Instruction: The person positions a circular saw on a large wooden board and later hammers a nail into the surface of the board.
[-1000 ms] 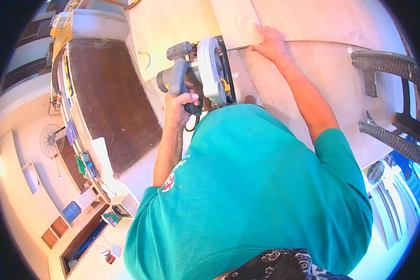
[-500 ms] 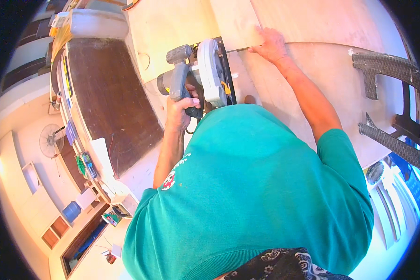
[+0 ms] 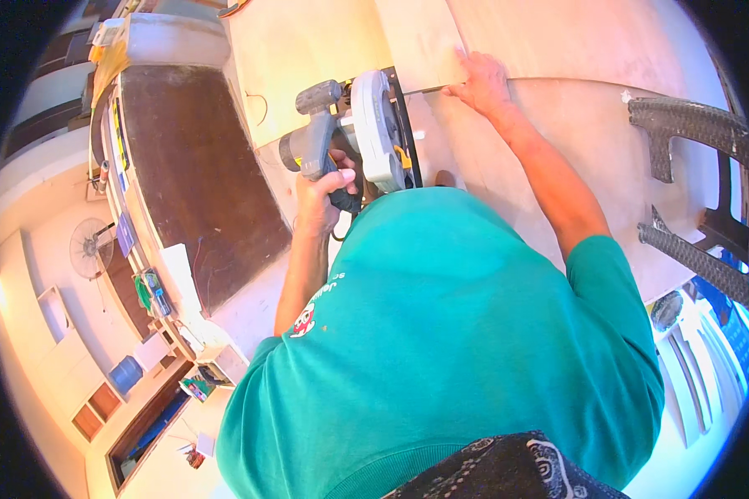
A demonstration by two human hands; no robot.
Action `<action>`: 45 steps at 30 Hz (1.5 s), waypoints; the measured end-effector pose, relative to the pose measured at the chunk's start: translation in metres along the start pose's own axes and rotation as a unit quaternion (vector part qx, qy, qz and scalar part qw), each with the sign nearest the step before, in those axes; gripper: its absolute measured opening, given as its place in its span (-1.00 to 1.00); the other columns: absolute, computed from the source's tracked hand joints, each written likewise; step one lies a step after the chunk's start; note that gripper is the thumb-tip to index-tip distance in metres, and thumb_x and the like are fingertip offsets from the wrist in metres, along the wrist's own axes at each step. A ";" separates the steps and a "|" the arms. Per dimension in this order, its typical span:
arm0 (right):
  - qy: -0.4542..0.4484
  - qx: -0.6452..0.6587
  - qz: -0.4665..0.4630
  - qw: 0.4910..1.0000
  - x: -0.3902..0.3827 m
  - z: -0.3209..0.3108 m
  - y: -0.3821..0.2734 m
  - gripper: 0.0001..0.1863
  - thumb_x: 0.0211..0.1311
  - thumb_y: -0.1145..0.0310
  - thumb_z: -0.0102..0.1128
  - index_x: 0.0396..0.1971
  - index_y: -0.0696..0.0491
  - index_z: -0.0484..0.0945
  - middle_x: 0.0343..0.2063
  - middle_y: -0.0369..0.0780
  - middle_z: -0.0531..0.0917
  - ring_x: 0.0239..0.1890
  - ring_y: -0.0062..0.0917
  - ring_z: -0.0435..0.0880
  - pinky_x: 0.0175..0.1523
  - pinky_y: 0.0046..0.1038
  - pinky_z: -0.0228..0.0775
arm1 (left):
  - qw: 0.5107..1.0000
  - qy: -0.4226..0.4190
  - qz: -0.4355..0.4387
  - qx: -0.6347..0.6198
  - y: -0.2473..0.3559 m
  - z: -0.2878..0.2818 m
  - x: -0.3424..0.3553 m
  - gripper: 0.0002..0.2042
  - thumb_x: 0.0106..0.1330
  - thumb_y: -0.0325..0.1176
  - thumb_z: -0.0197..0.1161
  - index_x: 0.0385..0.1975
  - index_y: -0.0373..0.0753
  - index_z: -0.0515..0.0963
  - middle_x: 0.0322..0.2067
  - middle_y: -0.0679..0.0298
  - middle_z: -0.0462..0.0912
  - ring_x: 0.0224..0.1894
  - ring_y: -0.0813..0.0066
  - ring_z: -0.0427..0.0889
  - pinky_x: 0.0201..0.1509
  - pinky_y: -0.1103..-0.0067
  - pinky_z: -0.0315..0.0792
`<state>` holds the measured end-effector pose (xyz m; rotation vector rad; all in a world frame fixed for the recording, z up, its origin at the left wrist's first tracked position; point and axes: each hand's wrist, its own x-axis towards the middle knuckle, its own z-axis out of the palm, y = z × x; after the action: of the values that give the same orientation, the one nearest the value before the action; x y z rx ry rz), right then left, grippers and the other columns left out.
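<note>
A circular saw [image 3: 374, 137] with a dark grey handle and a pale blade guard sits at the near edge of a wooden sheet [image 3: 549, 37]. Wrapped round the saw's rear grip is my left hand [image 3: 323, 193], its thumb across the top. My right hand [image 3: 483, 86] lies on the sheet's near edge, to the right of the saw, with its fingers spread and nothing held in them. A thin dark gap runs along that edge between the saw and my right hand. The blade itself is hidden by the guard and base plate.
Left of the saw is a dark brown panel [image 3: 200, 183]. Dark patterned plastic chair-like parts [image 3: 682, 125] stand at the right. A wall fan [image 3: 91, 248], a blue water container [image 3: 126, 376] and shelves appear at far left. Pale curved pieces [image 3: 691, 374] are at lower right.
Hardly anything differs. The saw and both hands stay in nearly the same places, with only a slight shift of the whole view.
</note>
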<state>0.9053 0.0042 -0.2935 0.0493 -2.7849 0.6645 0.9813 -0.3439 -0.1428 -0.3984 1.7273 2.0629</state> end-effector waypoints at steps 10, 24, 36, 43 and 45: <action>-0.014 -0.034 -0.010 0.999 0.004 -0.001 0.001 -0.06 -0.21 -0.12 0.62 0.26 -0.04 0.57 -0.32 -0.18 0.60 -0.13 -0.23 0.60 0.02 -0.14 0.44 | 0.999 0.005 0.032 -0.006 -0.019 -0.004 -0.002 -0.59 -0.03 -0.49 0.50 -0.14 -0.36 0.56 -0.35 0.17 0.66 -0.50 0.42 0.60 -0.38 0.49 0.50; -0.063 -0.088 0.008 0.994 0.008 -0.015 -0.015 -0.01 -0.07 -0.29 0.48 0.31 0.07 0.50 -0.16 -0.10 0.64 0.01 -0.20 0.60 0.12 -0.16 0.45 | 0.998 0.032 0.045 0.015 -0.007 0.006 -0.001 -0.58 0.02 -0.40 0.57 -0.15 -0.39 0.57 -0.41 0.20 0.65 -0.54 0.46 0.58 -0.43 0.52 0.48; -0.118 -0.071 0.044 0.990 0.012 -0.014 -0.011 0.02 -0.07 -0.31 0.47 0.34 0.05 0.47 -0.18 -0.08 0.63 -0.02 -0.17 0.60 0.09 -0.15 0.46 | 0.998 0.051 0.009 0.019 0.020 0.016 -0.001 -0.67 0.04 -0.41 0.52 -0.22 -0.33 0.58 -0.46 0.24 0.60 -0.61 0.45 0.56 -0.49 0.51 0.44; -0.151 -0.086 0.022 0.985 0.019 -0.015 -0.008 -0.01 -0.03 -0.24 0.50 0.36 0.05 0.45 -0.22 -0.05 0.60 -0.08 -0.15 0.61 0.04 -0.18 0.48 | 0.999 0.031 0.036 -0.006 -0.015 0.005 -0.005 -0.64 -0.02 -0.52 0.46 -0.17 -0.37 0.58 -0.38 0.21 0.67 -0.47 0.49 0.59 -0.38 0.53 0.45; -0.165 -0.115 0.038 0.979 0.020 -0.014 -0.008 -0.01 -0.02 -0.21 0.52 0.37 0.06 0.44 -0.25 -0.05 0.60 -0.11 -0.15 0.61 0.02 -0.20 0.48 | 0.998 0.037 0.043 -0.017 -0.016 0.002 -0.008 -0.63 -0.03 -0.54 0.46 -0.17 -0.37 0.57 -0.37 0.21 0.67 -0.45 0.49 0.59 -0.37 0.53 0.45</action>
<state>0.8903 0.0040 -0.2728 0.0076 -3.1798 0.3736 0.9964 -0.3404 -0.1527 -0.4235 1.7835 2.1650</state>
